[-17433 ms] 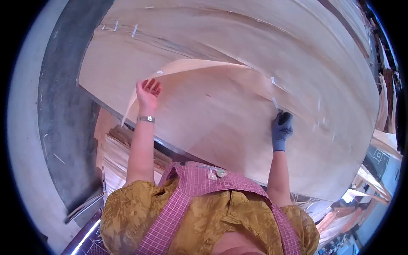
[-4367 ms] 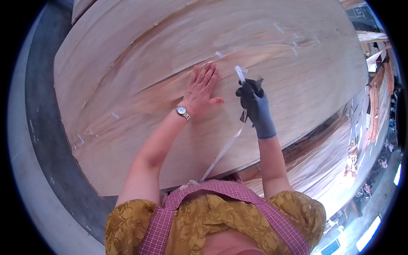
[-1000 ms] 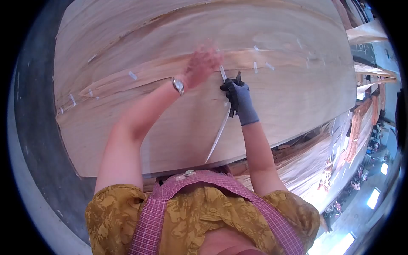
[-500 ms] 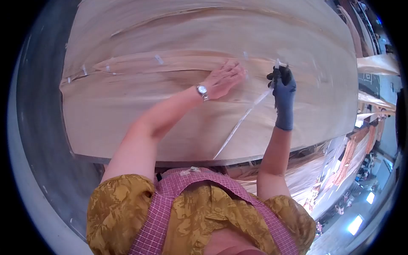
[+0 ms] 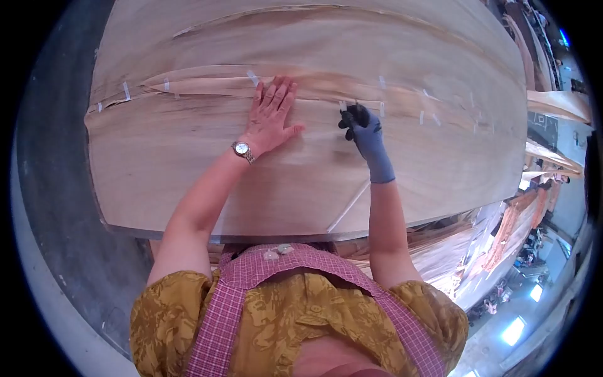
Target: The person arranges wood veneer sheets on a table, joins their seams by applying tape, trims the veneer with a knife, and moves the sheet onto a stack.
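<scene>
My left hand (image 5: 272,118), bare and wearing a wristwatch (image 5: 242,149), lies flat with fingers spread on a large pale wood veneer sheet (image 5: 440,154). Its fingertips rest by a long split (image 5: 207,94) running across the sheet. My right hand (image 5: 364,125), in a blue-grey glove with dark fingertips, is closed just below the split, to the right of my left hand. A narrow white tape strip (image 5: 349,206) trails from under the right hand and forearm toward the near edge. A small white end shows at its fingertips.
Short tape pieces (image 5: 252,78) cross the split at several spots. Farther up, another long crack (image 5: 264,10) curves over the sheet. Dark floor (image 5: 56,182) lies to the left. More veneer sheets (image 5: 465,251) are stacked to the right and under the near edge.
Both hands have moved left along the split. My left hand has turned from slanting right to lying flat with fingers pointing away. The right hand has brought the tape strip with it.
</scene>
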Tool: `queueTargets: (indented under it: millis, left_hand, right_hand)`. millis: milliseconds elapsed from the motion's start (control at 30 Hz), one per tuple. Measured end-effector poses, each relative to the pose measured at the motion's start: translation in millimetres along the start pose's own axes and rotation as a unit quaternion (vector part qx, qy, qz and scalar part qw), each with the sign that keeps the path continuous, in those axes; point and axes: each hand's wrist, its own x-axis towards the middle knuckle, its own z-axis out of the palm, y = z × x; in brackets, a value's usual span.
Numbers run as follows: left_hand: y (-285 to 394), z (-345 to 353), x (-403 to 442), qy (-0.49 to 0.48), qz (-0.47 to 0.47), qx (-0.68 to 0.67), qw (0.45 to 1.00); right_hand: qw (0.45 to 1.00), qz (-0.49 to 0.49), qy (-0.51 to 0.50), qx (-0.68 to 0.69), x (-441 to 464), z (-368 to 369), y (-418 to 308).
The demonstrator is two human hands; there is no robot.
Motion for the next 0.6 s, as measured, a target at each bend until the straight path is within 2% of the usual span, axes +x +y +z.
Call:
queueTargets:
  millis: [67, 167, 267, 333, 433, 467, 533, 600]
  left_hand:
    - [-3.5, -0.4, -2.7, -0.003, -0.003, 0.003, 1.000]
    - [-3.9, -0.4, -3.6, -0.011, -0.004, 0.002, 1.000]
    - [-5.2, -0.7, -4.8, -0.008, -0.007, -0.001, 1.000]
    - [-4.3, 3.3, -4.3, -0.008, -0.010, -0.003, 1.000]
    - [-8.0, 13.2, -4.8, 0.004, 0.000, 0.001, 1.000]
    - [-6.6, 13.5, -4.5, 0.003, 0.000, -0.003, 1.000]
    - [-6.4, 10.2, -4.0, 0.001, -0.002, -0.002, 1.000]
    - [-6.4, 10.5, -3.6, 0.005, 0.000, 0.006, 1.000]
  right_hand:
    - [0.995, -0.024, 0.015, -0.095, 9.2, 6.6, 6.7]
    - [0.999, 0.003, 0.012, -0.037, 6.8, -3.4, 2.4]
    - [0.991, 0.113, 0.059, 0.042, -10.6, -54.7, 7.1]
    - [0.983, 0.084, 0.121, 0.114, -26.3, -105.7, 44.9]
    - [0.908, 0.104, 0.298, 0.274, -55.7, -169.3, 104.2]
    - [0.881, 0.162, 0.264, 0.358, -63.0, -218.7, 151.4]
    - [0.839, 0.103, 0.379, 0.376, -84.2, -241.7, 178.8]
    - [0.865, 0.168, 0.340, 0.329, -128.1, -286.1, 194.9]
